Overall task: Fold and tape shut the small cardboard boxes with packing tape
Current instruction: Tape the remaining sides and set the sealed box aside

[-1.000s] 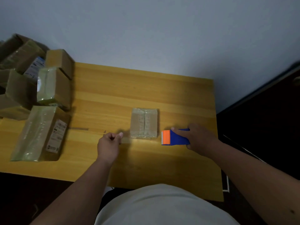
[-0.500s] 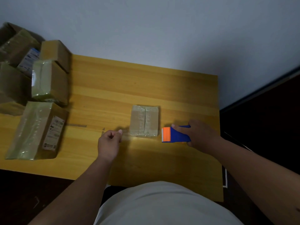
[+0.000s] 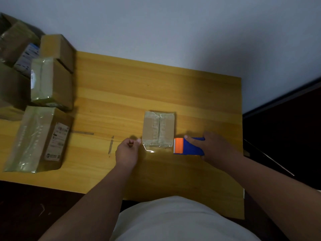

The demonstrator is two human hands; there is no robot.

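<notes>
Wooden tabletop (image 3: 121, 87) set against a plain pale wall, with a small cardboard box (image 3: 159, 130) lying flat just right of centre, its long axis running away from the person and its top already crossed by glossy packing tape. A clear tape strip (image 3: 150, 148) spans the near edge of the box from left to right. The left hand (image 3: 127, 152), fingers curled, pinches the free end of that strip just beside the box's near-left corner. The right hand (image 3: 214, 148) grips a blue and orange tape dispenser (image 3: 186, 146) just beside the near-right corner, its serrated edge facing the box. The box thus lies between the two hands and slightly beyond both, so the coming press or cut probably runs crosswise to its long axis. Several taped cardboard parcels (image 3: 43, 108) are stacked at the left end of the table, well apart from the work. Dark floor (image 3: 286, 122) borders the table on the right.
</notes>
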